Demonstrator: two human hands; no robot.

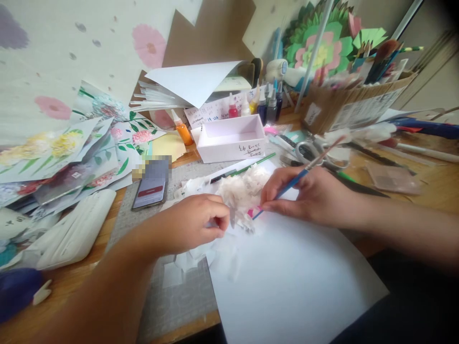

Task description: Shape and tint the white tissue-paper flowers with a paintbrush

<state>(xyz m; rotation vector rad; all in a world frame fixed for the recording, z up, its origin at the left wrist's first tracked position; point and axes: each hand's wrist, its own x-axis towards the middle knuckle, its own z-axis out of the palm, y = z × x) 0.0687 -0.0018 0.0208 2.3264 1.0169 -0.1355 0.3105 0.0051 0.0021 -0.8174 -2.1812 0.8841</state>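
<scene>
Some crumpled tissue (242,188) lies toward a white sheet's (287,277) far end; one patch (254,211) is pink, most looks uncoloured. Right hand (308,196) grips a paintbrush (292,184); left hand's (193,220) fingers curl beside, holding unclear.

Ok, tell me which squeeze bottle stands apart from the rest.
The orange squeeze bottle, alone at the left side of the white box; the other squeeze bottles cluster behind the box, toward its right.
</scene>
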